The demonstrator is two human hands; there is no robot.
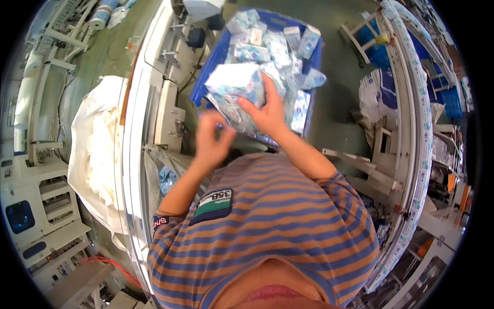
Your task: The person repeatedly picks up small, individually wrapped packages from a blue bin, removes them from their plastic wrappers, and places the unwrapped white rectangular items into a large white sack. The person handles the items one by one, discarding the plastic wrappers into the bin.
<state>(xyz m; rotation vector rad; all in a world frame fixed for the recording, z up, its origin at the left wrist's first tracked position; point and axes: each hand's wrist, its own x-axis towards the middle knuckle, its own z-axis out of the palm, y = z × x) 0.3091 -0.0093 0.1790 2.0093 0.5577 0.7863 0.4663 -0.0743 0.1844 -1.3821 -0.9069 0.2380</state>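
Upper centre of frame: right hand (pixel 267 110) grips a white-blue packet (pixel 235 82) over the blue crate (pixel 314 67); left hand (pixel 212 138) curled beside it, contents unclear—best steady the packet with both.

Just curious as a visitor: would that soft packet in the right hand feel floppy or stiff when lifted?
Probably soft: the packet bulges under the right hand. Likely light, since one hand steadies it. Its glossy wrap may be slippery, like those heaped in the blue crate.
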